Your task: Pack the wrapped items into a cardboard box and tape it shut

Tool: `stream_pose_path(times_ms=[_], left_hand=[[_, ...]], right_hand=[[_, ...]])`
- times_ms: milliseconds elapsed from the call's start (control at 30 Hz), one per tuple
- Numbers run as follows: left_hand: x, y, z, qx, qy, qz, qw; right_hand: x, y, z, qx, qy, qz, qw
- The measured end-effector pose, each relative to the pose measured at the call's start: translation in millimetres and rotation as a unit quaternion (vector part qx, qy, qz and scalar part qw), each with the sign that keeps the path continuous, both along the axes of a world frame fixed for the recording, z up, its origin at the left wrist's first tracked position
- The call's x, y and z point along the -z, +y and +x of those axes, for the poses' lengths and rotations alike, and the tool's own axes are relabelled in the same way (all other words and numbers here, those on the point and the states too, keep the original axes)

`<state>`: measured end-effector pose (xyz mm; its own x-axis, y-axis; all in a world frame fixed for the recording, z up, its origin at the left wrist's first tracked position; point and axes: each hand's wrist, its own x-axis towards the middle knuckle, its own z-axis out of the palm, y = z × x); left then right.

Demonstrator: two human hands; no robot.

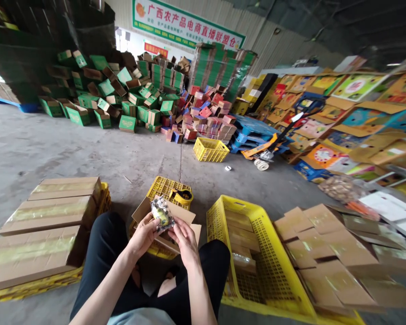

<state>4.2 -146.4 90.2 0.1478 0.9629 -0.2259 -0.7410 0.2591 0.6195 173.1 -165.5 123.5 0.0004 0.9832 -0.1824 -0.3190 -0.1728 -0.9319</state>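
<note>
Between my hands is a small shiny packet [161, 214], silver with yellow-green print, held above an open cardboard box [184, 213]. My left hand [145, 234] grips the packet's left side, thumb on top. On its right lower edge my right hand [184, 237] pinches with closed fingers. The box has its flaps spread and rests on a yellow plastic crate [160, 184] before my knees; my hands hide much of its inside. A yellow and black tape dispenser [182, 196] lies on the crate just behind the box.
Taped cartons [50, 214] sit on a yellow crate at left. At right, a large yellow crate [267, 225] holds small cartons, beside flattened cardboard [325, 243]. Farther off are a yellow basket [211, 150], a pallet jack [267, 149], blue pallets [253, 128] and heaped green boxes [126, 123].
</note>
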Motion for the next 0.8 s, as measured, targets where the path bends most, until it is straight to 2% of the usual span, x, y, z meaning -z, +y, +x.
stream_pose_path(times_ms=[300, 500, 667, 800], left_hand=[[12.0, -47, -7, 0.031, 0.007, 0.012, 0.999], [24.4, -83, -7, 0.013, 0.023, -0.003, 1.0], [25.4, -104, -9, 0.016, 0.028, -0.001, 0.999], [20.1, -107, -11, -0.001, 0.016, -0.002, 1.0]], right_hand=[[11.7, -40, -11, 0.055, -0.032, 0.006, 0.998], [20.8, -83, -17, 0.093, -0.061, 0.028, 0.993], [22.0, -107, -20, 0.073, -0.065, 0.042, 0.994], [17.6, -110, -19, 0.045, -0.057, 0.052, 0.996]])
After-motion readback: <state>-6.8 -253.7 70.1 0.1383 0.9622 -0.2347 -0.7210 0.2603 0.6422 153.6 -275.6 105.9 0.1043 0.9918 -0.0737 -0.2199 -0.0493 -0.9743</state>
